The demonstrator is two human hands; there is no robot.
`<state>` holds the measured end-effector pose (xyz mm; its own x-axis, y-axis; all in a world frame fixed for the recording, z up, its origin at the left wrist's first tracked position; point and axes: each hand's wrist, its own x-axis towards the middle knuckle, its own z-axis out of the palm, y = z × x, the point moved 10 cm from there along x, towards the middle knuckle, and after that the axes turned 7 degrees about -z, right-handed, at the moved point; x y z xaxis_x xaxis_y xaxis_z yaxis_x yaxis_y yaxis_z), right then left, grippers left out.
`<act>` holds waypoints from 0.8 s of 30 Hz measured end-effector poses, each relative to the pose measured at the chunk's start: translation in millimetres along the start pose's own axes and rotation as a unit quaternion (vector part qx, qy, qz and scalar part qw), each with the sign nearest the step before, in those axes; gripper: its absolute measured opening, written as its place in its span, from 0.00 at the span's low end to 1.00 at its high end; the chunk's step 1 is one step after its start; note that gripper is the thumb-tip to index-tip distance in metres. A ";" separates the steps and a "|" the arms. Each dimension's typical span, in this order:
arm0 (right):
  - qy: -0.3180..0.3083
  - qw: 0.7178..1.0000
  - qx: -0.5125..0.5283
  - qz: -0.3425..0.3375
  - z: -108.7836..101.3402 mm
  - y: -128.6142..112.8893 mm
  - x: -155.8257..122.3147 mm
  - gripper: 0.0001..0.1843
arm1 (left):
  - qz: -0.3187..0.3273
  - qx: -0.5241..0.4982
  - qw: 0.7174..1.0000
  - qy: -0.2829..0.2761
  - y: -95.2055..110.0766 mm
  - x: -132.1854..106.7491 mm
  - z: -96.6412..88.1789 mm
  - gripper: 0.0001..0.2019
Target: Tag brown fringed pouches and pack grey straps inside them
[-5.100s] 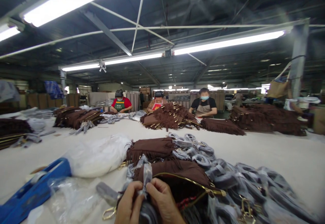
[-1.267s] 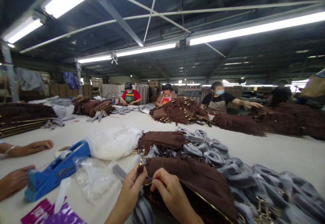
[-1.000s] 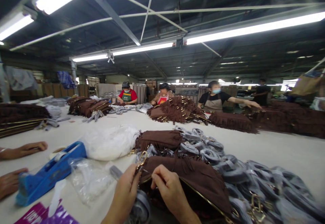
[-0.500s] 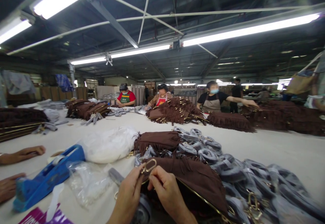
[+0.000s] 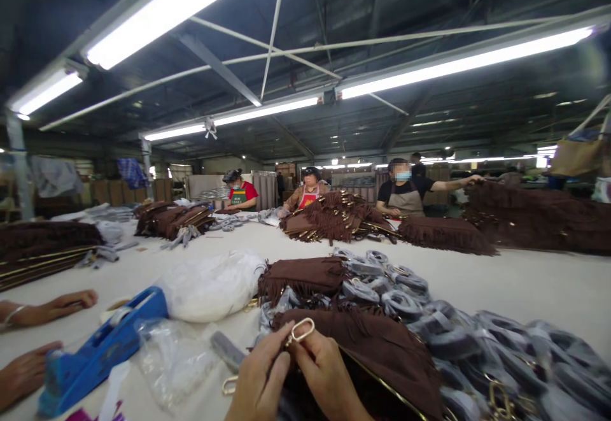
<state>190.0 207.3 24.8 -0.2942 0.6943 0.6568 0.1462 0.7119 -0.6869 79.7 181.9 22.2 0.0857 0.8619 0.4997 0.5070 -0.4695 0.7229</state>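
My left hand [image 5: 260,383] and my right hand [image 5: 329,379] meet at the bottom middle, fingers pinched together on a gold metal clasp [image 5: 300,330] that sticks up between them. The clasp belongs to a strap lying against a brown fringed suede bag [image 5: 382,351] right behind my hands. A second gold ring [image 5: 230,385] shows just left of my left wrist. Another brown fringed bag [image 5: 305,273] lies farther back.
Several grey wrapped straps [image 5: 458,338] spread to the right. A blue tape dispenser [image 5: 102,348], clear plastic bags [image 5: 176,360] and a white bundle [image 5: 212,284] lie left. Another person's hands [image 5: 45,309] rest at the left edge. Workers and brown bag piles [image 5: 334,217] line the far side of the white table [image 5: 525,287].
My hands have lifted the gold clasp a little higher and to the right; it now stands clear above my fingertips. The view has shifted slightly downward.
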 end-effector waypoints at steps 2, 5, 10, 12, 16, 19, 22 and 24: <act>-0.008 1.000 0.009 -0.010 1.5 1.4 1.1 0.17 | -0.032 -0.021 0.999 0.000 4.7 6.9 -2.1 0.20; -0.018 0.999 0.026 -0.029 2.4 2.9 2.9 0.18 | -0.045 -0.046 0.998 0.021 14.5 18.1 -9.5 0.21; -0.053 0.996 0.052 -0.043 -0.2 -4.4 6.3 0.13 | -0.075 -0.154 0.985 0.001 6.8 23.3 -10.1 0.21; -0.062 0.995 0.072 -0.024 -1.8 -3.6 6.6 0.10 | -0.114 -0.236 0.964 -0.044 -4.5 20.6 0.0 0.23; -0.044 0.993 0.110 0.016 -4.0 11.3 6.1 0.06 | -0.153 -0.310 0.935 -0.082 -19.3 16.2 12.3 0.24; -0.015 0.987 0.154 0.043 -6.9 27.0 7.0 0.08 | -0.160 -0.319 0.926 -0.121 -18.6 15.0 19.7 0.24; -0.011 0.958 0.258 0.125 -2.9 40.7 3.3 0.13 | -0.147 -0.267 0.930 -0.203 0.5 10.2 27.0 0.21; -0.002 0.923 0.349 0.165 0.1 38.5 -0.9 0.18 | -0.126 -0.181 0.949 -0.227 19.1 7.1 23.5 0.16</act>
<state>195.9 234.1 -2.3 -0.3457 0.8595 0.3765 -0.4147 0.2200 -0.8830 110.1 183.6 28.3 0.4030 0.9105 0.0926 0.2388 -0.2023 0.9498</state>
